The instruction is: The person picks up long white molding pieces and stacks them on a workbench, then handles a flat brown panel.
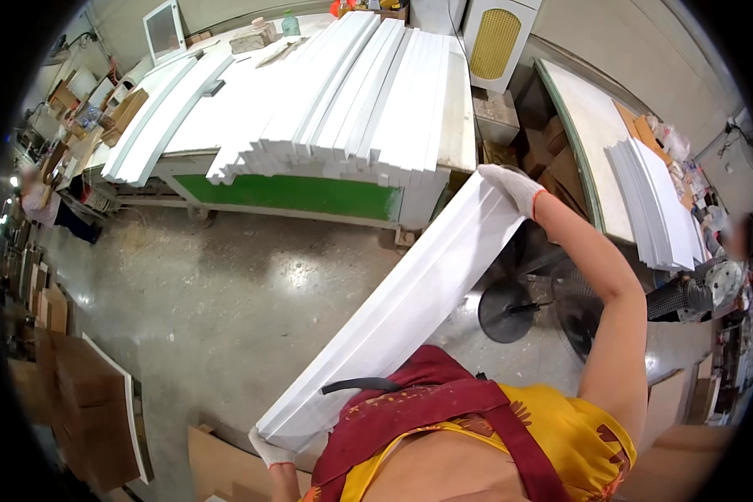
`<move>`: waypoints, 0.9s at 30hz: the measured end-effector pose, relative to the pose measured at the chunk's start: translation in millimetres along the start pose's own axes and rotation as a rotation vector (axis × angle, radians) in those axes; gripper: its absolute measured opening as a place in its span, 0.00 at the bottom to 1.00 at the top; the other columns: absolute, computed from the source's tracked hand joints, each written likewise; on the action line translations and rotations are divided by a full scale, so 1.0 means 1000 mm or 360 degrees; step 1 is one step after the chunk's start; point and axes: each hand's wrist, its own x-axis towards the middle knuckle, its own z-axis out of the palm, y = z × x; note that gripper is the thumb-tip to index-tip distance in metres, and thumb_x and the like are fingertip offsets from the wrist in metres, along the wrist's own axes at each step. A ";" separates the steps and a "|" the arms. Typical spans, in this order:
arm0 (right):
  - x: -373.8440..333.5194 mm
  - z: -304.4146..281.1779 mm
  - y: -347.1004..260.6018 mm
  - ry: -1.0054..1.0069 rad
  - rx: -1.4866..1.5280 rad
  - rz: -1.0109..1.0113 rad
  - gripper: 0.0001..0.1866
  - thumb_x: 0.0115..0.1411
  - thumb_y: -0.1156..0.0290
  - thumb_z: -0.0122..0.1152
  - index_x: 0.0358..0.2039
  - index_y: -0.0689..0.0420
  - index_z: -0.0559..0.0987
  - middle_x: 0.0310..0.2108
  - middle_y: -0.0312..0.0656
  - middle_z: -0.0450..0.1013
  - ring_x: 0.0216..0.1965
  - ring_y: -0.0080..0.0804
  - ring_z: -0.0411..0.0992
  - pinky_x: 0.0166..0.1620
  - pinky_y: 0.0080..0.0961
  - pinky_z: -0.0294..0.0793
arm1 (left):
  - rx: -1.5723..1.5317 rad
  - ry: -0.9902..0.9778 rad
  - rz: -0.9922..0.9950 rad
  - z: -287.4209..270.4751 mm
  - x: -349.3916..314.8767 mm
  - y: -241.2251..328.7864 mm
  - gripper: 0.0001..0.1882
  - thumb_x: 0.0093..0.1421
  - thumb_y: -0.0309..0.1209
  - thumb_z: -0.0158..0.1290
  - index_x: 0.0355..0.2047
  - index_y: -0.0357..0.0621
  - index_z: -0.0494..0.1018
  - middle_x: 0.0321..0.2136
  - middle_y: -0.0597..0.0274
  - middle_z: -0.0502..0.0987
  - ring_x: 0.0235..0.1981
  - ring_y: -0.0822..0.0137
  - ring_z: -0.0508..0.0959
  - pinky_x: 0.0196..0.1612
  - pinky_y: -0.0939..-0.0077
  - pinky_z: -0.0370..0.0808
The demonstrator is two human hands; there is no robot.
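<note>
A long white panel with raised lengthwise edges slants across in front of my body, from lower left to upper right. My right hand, in a white knit glove, is closed over its far upper end. Also gloved, my left hand grips the near lower end; its fingers are partly hidden by the panel. Beyond the panel, rows of similar white strips lie side by side on a workbench, their ends overhanging the front edge.
Another table on the right bears a stack of white boards. A fan with a round black base stands near my right arm. Brown cartons are at the left. One person is far left, another at right.
</note>
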 end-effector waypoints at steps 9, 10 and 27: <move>0.152 -0.046 -0.157 -0.0075 -0.0358 0.0005 0.38 0.54 0.45 0.52 0.58 0.58 0.61 0.55 0.46 0.62 0.50 0.35 0.67 0.53 0.33 0.66 | 0.0105 -0.0147 -0.0098 0.181 -0.005 0.030 0.32 0.54 0.54 0.36 0.48 0.42 0.68 0.48 0.56 0.71 0.47 0.51 0.69 0.50 0.57 0.66; 0.178 -0.050 -0.167 -0.0147 -0.0427 -0.0005 0.40 0.54 0.44 0.52 0.60 0.56 0.59 0.58 0.45 0.58 0.54 0.35 0.63 0.56 0.33 0.62 | 0.0029 -0.0148 -0.0149 0.189 -0.008 0.027 0.33 0.53 0.54 0.36 0.49 0.42 0.68 0.48 0.57 0.71 0.48 0.51 0.69 0.51 0.57 0.65; 0.475 -0.039 -0.246 -0.0138 -0.0949 -0.0825 0.29 0.54 0.48 0.50 0.52 0.53 0.71 0.53 0.48 0.66 0.53 0.42 0.63 0.54 0.30 0.61 | 0.0120 -0.0028 -0.0359 0.457 -0.038 -0.052 0.31 0.54 0.46 0.33 0.52 0.39 0.65 0.51 0.54 0.69 0.52 0.51 0.68 0.56 0.59 0.63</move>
